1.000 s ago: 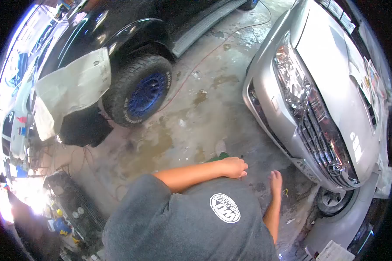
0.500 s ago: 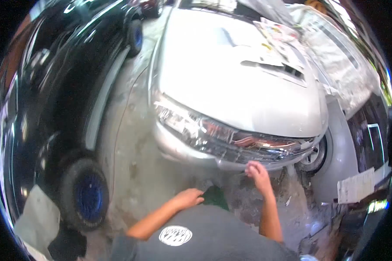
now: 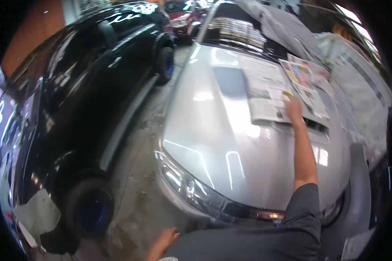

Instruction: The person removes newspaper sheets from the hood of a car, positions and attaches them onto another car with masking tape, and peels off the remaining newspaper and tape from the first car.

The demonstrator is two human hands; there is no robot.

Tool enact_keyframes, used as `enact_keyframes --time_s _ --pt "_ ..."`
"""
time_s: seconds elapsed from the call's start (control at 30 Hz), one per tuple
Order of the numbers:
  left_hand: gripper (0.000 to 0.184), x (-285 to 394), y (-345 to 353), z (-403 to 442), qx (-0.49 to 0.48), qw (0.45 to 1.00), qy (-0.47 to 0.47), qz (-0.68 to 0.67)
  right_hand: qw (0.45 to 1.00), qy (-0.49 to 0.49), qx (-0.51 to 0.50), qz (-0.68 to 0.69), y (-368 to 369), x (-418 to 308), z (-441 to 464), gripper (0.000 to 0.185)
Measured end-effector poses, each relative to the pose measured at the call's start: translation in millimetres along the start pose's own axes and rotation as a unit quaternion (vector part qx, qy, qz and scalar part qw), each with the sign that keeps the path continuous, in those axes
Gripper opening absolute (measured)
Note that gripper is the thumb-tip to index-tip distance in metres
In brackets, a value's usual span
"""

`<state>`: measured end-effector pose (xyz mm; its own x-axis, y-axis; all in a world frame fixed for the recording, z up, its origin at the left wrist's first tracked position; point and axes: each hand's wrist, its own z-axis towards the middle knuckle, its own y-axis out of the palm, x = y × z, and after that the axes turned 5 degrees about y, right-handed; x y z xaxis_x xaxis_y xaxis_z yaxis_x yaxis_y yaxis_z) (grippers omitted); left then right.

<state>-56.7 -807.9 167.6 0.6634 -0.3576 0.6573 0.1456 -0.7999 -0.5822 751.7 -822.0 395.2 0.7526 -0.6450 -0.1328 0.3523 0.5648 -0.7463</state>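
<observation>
My right hand (image 3: 293, 108) reaches over the silver car's hood (image 3: 196, 130), its fingers closed at a small yellow-edged item (image 3: 286, 94) that is too blurred to name. Under that hand, a sheet of newspaper (image 3: 265, 87) lies on the hood, with a colourful printed sheet (image 3: 301, 78) to the right of it. Low in the view, my left hand (image 3: 169, 236) hangs in front of my body near the car's bumper. Its fingers look curled, with nothing visible in them.
A black vehicle (image 3: 82, 113) with blue wheels stands along the left. Between the vehicles runs a strip of wet floor (image 3: 139, 174). Plastic-like sheeting (image 3: 357, 87) covers something at the right. Farther back is a red car (image 3: 180, 19). A separate grey panel (image 3: 359, 187) stands at the right.
The view has swung toward the silver hood and come closer. My right hand has stretched out from near the bumper to the newspaper; my left hand is lower in the view.
</observation>
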Motion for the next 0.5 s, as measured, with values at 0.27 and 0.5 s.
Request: enact_keyframes --time_s 0.27,0.5 --pt "0.042 -21 59 -12 0.125 0.990 -0.027 -0.056 0.966 -0.020 0.008 -0.258 107 106 56 0.026" --pt "0.038 94 -61 -52 0.336 0.932 0.073 -0.114 0.833 0.033 -0.179 0.522 -32 -153 -50 0.027"
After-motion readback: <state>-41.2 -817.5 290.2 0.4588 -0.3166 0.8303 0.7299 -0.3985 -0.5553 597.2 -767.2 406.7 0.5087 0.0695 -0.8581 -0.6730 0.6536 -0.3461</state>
